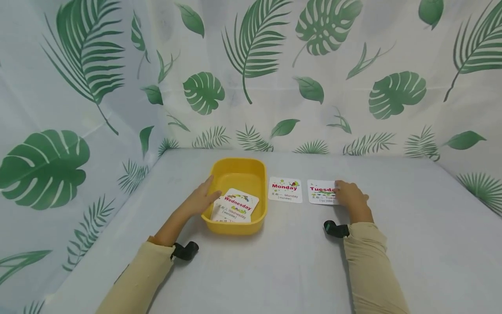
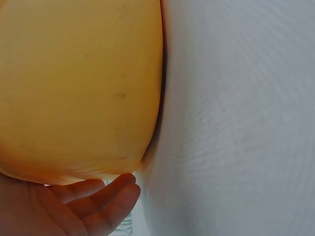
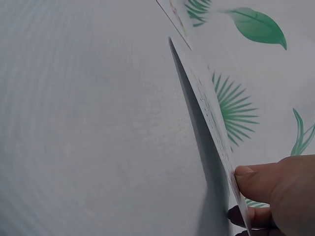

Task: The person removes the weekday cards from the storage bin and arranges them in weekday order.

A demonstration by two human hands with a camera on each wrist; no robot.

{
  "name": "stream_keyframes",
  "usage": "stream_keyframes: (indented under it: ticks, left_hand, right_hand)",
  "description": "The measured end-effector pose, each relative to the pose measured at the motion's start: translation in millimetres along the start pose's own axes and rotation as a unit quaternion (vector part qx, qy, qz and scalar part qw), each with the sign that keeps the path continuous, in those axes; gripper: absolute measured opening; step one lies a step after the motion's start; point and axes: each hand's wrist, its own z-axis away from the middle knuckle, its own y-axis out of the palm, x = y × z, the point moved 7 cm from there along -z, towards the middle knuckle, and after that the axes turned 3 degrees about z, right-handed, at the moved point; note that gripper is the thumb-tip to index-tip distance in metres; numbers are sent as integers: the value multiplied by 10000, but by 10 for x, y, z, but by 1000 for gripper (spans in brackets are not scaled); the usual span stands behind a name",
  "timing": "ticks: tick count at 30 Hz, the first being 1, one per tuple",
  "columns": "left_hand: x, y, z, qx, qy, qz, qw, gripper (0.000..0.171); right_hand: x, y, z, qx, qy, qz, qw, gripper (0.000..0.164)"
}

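Observation:
A yellow plastic tub [image 1: 257,226] stands on the table, with its wall [image 2: 83,88] filling much of the left wrist view. My left hand [image 1: 198,199] holds its left side, thumb over the rim and fingers [image 2: 106,199] along the outside. A Wednesday card [image 1: 237,203] lies in the tub on top of other cards, partly covering them. My right hand [image 1: 351,196] pinches the right edge of a Tuesday card [image 1: 320,192] between thumb and fingers. In the right wrist view that card [image 3: 209,115] is tilted, with a shadow beneath it. A Monday card [image 1: 285,190] lies flat between tub and Tuesday card.
A pale cloth covers the table [image 1: 270,274]. Behind and to the left hangs a white curtain [image 1: 266,117] printed with green leaves. Each wrist carries a small black camera, the left one [image 1: 187,250] close to the tub's near corner.

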Motion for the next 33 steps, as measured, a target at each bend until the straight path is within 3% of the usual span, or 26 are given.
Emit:
stream_keyframes:
  ticks: [25, 33]
  left_hand:
    - [41, 26, -11, 19, 72, -11, 10000, 68]
    - [-17, 8, 0, 3, 77, 14, 10000, 67]
  right_hand:
    - [-3, 83, -55, -158, 237, -186, 9994, 50]
    - [-9, 26, -8, -234, 311, -219, 9990, 52]
